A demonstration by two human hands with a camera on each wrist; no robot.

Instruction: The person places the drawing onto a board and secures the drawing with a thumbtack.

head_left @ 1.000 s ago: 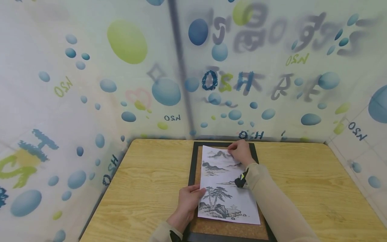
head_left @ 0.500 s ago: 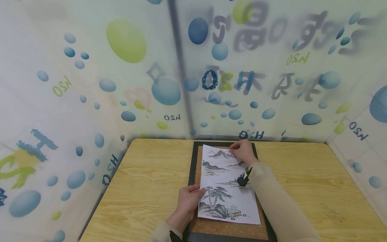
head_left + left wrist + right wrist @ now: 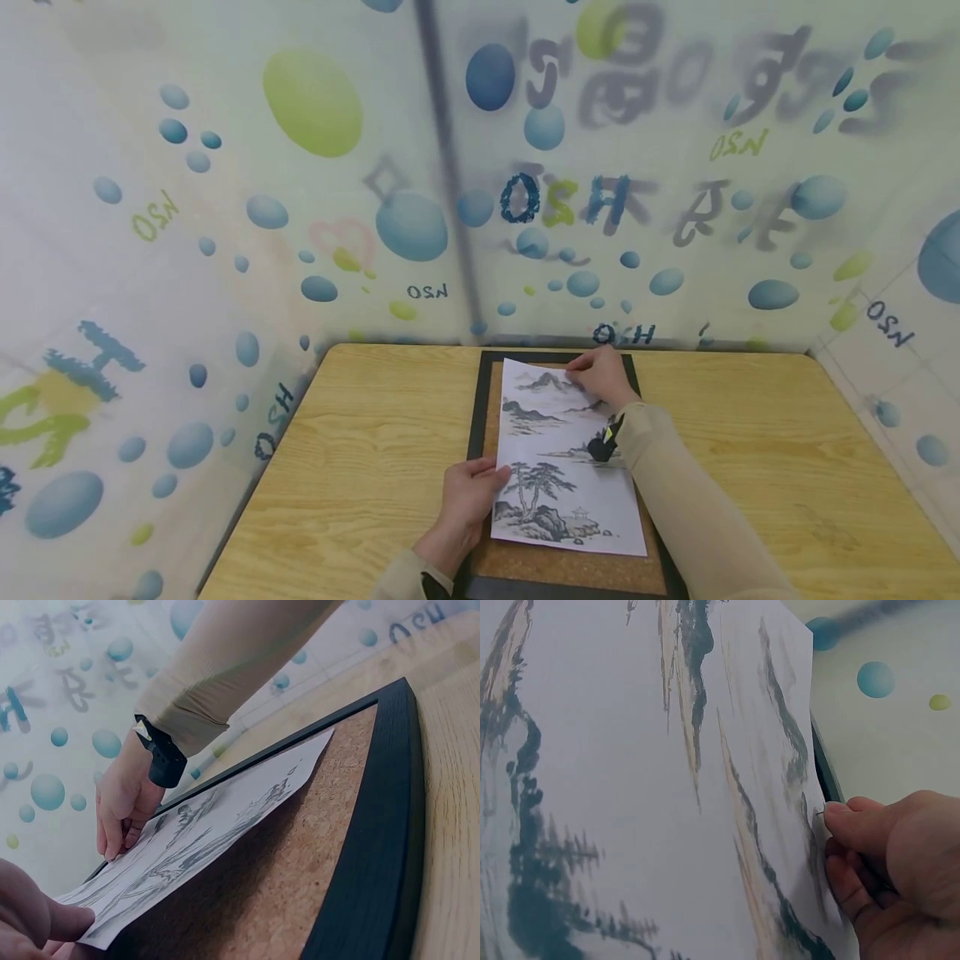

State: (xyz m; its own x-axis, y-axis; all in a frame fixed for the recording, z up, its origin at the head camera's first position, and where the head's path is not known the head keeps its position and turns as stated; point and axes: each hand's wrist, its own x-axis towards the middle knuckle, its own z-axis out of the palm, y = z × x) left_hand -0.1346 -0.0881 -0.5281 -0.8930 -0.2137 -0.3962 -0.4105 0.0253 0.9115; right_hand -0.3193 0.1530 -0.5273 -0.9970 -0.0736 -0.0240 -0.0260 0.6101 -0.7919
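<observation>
A white sheet of paper (image 3: 566,492) printed with an ink landscape lies over a black-framed cork board (image 3: 570,568). My left hand (image 3: 467,504) pinches the sheet's left edge between thumb and fingers. From the left wrist view, the paper's near side stands raised off the cork, casting a shadow. At the sheet's far edge, my right hand (image 3: 603,379) holds a small pin (image 3: 820,812) between thumb and finger. Only its thin dark tip shows, close to the paper; whether it touches cannot be told. The right forearm covers part of the sheet's right side.
The board rests on a wooden table (image 3: 375,433) with its far frame edge near the table's back edge. A pale curtain-like wall (image 3: 360,208) with blue and green dots stands behind and on both sides. A black band (image 3: 166,761) is worn on the right wrist.
The right hand shifts a little right along the paper's far edge, then slightly back left. The left hand and the board stay in place.
</observation>
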